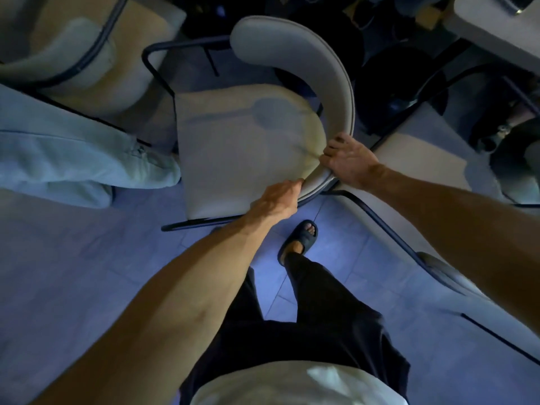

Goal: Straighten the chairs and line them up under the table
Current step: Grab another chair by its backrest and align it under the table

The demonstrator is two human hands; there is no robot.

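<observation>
A grey padded chair (239, 159) with a curved backrest (327, 71) and a dark metal frame stands in the middle of the view, turned at an angle. My left hand (277, 200) grips the near end of the backrest. My right hand (347, 162) holds the same backrest a little farther up, fingers curled over its edge. A second chair (96, 54) of the same kind stands at the upper left. The edge of a pale table (485, 33) shows at the upper right.
A third chair's seat and dark frame (415, 176) sit close on the right, under my right arm. A light garment (73, 159) drapes at the left. Someone's foot (520, 112) shows at the far right. My sandalled foot (301, 238) stands on the tiled floor just behind the chair.
</observation>
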